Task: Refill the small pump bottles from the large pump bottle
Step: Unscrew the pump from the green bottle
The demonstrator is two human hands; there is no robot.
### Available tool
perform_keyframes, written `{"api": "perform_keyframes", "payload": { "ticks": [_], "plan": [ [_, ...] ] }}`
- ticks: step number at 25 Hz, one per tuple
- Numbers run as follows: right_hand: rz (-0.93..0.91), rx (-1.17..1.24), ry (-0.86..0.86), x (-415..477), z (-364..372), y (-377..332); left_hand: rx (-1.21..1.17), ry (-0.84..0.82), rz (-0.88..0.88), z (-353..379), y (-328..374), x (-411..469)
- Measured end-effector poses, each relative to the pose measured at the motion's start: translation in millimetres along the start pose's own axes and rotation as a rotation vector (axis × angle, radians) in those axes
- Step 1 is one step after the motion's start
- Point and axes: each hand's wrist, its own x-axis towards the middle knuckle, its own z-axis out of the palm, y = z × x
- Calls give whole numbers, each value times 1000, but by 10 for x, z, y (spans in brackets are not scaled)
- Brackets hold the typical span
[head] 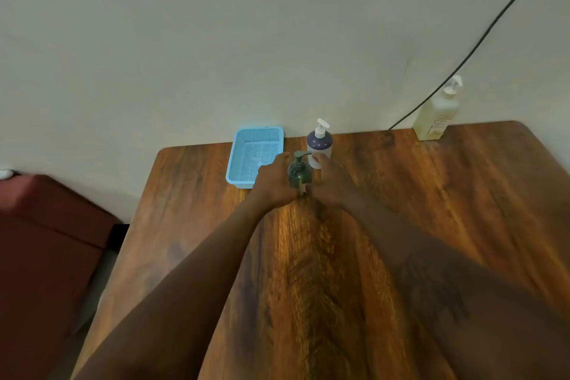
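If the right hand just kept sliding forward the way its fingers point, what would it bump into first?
Probably the purple and white pump bottle: the right hand points toward it, fingertips seemingly at its base already. Depth is hard to judge here.

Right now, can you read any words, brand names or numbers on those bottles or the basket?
None can be read.
Large pale bottle: a label with dark print, too blurred to read.
Purple-and-white bottle: no text visible.
Dark green bottle: no text visible.
Blue basket: no text visible.

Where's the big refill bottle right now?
The large pump bottle stands upright at the table's far right corner against the wall, beside the black cable, apart from both hands.
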Motion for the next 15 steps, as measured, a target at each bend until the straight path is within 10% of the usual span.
{"api": "perform_keyframes", "payload": {
  "ticks": [15],
  "plan": [
    [-356,138,521,446,822,325,-140,263,163,626,-633,143]
  ]
}}
